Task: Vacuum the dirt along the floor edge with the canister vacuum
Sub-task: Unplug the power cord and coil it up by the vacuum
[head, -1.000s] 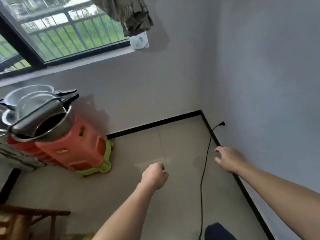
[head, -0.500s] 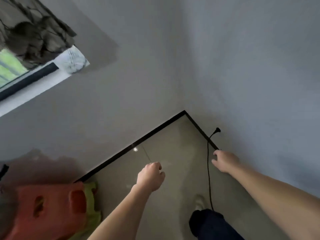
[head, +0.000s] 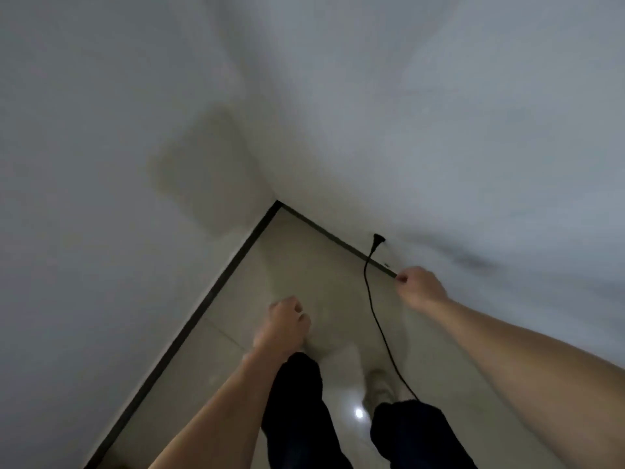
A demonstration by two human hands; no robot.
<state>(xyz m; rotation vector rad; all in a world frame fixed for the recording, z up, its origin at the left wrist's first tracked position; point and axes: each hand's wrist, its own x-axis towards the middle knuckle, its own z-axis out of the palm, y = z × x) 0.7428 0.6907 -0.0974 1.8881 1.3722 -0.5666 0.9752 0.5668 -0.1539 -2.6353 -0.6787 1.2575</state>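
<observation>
Power cord (head: pixel 376 319) plugged into wall, one, two hands, left (head: pixel 283 325) and right (head: pixel 420 287), fingers curled closed, empty

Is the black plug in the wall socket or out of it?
It looks plugged in: the plug sits against the wall above the baseboard, its cord hanging down. The socket itself is not visible.
</observation>
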